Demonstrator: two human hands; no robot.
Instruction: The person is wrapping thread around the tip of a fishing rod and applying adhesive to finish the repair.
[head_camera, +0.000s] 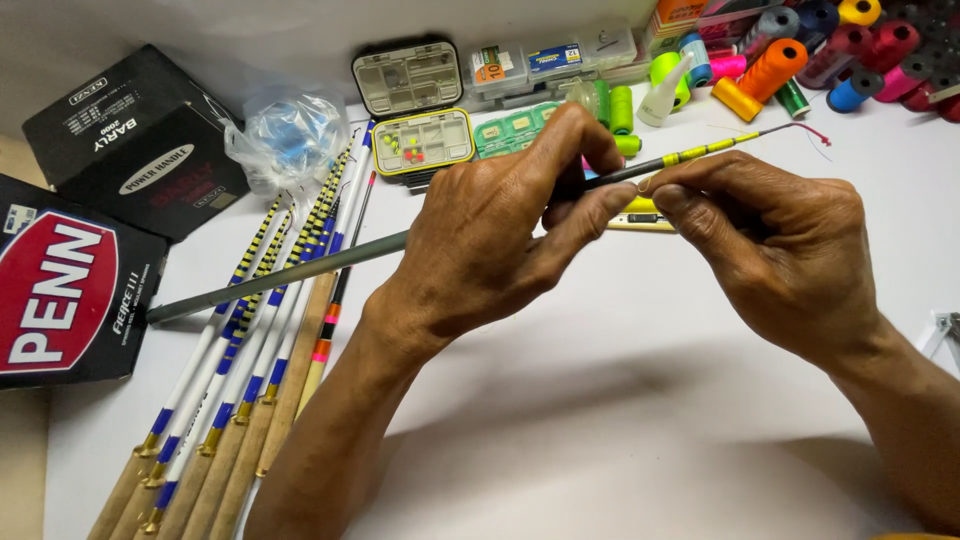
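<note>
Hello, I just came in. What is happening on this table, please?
A person is working on a thin grey fishing rod section held above a white table. The left hand grips it at the middle, and the right hand pinches it nearer the yellow-banded tip. Beside the left arm lie several finished rods with blue and yellow bands. Thread spools and small tackle boxes stand at the back, and dark cartons at the left.
</note>
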